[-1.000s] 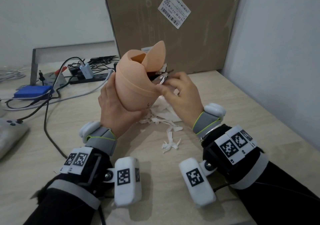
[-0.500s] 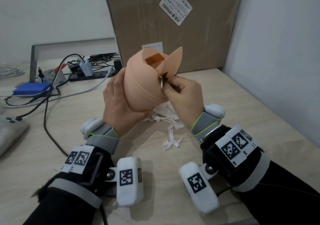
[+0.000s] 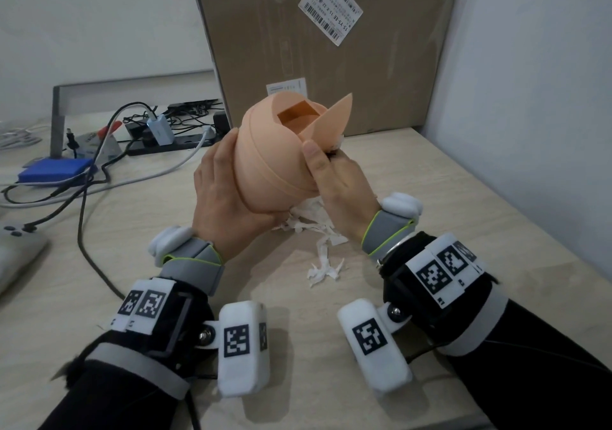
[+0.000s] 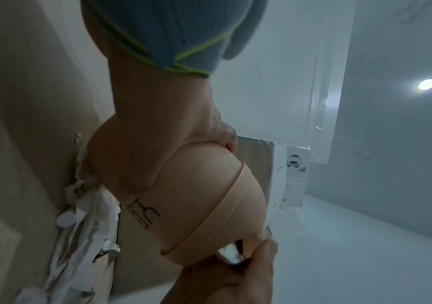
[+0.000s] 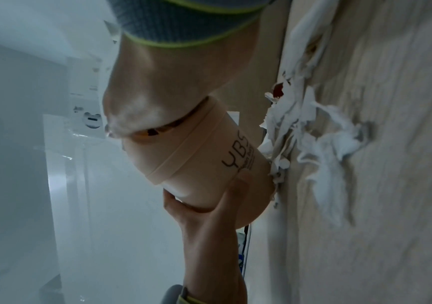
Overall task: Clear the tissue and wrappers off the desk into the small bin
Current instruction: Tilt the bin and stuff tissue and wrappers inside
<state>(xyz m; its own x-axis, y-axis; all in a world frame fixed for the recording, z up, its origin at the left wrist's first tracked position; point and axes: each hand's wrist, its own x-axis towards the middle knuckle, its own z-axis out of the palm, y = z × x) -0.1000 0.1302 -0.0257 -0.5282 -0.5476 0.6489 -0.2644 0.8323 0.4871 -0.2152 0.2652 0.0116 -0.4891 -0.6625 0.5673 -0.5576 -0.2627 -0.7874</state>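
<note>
My left hand (image 3: 231, 184) grips the small peach bin (image 3: 275, 157) from below and holds it tilted above the desk, its swing flap (image 3: 331, 121) tipped open. At the bin's right side, just under the flap, my right hand (image 3: 326, 161) pinches a crumpled wrapper with a white scrap (image 4: 231, 254); its thumb lies on the lid rim. Torn white tissue (image 3: 311, 224) lies on the desk beneath the bin, with a separate scrap (image 3: 324, 269) nearer me. The right wrist view shows the bin (image 5: 209, 156) and the tissue pile (image 5: 313, 144) with a reddish bit in it.
A large cardboard box (image 3: 331, 48) stands against the wall behind the bin. A power strip with chargers (image 3: 165, 134), cables (image 3: 86, 217) and a blue box (image 3: 53, 172) occupy the desk's left. The wall (image 3: 530, 131) runs along the right edge.
My left hand has shifted the bin right and turned its flap toward the right hand. My right hand has brought the wrapper up to the rim under the flap.
</note>
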